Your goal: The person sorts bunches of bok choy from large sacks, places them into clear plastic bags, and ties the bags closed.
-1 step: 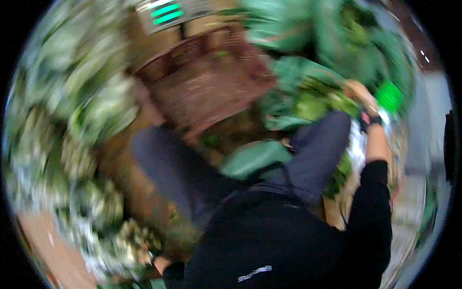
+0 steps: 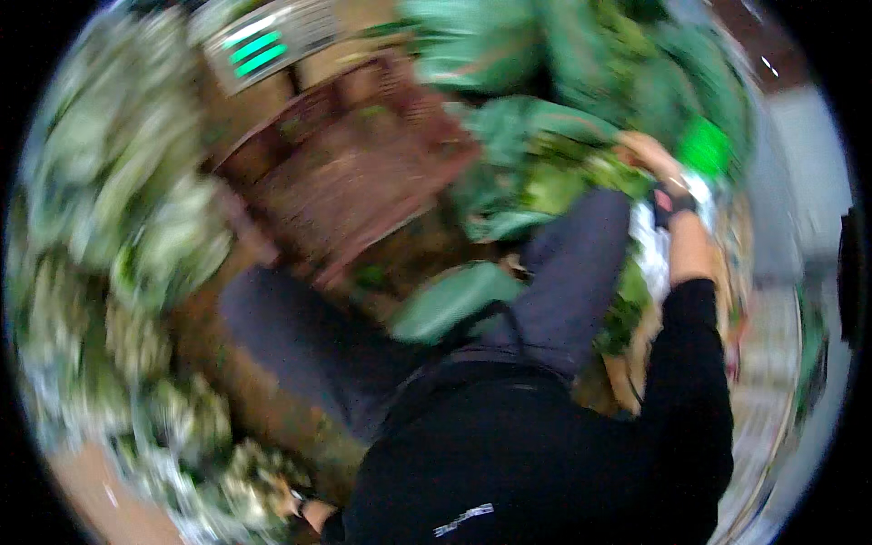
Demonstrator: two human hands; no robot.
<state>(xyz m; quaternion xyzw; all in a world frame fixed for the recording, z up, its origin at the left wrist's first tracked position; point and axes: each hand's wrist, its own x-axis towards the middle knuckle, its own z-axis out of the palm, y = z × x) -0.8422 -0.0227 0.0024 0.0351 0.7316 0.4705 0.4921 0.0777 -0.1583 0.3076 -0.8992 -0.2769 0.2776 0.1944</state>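
Observation:
My right hand (image 2: 647,153) reaches out to the right, its fingers bent over the rim of a green sack (image 2: 509,123) and seemingly gripping it. Light green leafy vegetables (image 2: 554,182) show in the sack's mouth, just below those fingers. At the lower left, my left hand (image 2: 292,501) is down beside a clump of pale green vegetables (image 2: 250,477). Blur and the edge of my sleeve hide its fingers, so whether it holds any of them is unclear.
A dark red plastic crate (image 2: 363,182) lies in front of my knees. Behind it stands a scale with a lit green display (image 2: 259,54). Bagged green vegetables (image 2: 136,182) pile up on the left. More full green sacks (image 2: 472,45) stand at the back. Green cloth (image 2: 459,300) lies between my legs.
The whole view has swung slightly, so the crate, scale and sacks sit further left in the picture. Both hands stay by the same things.

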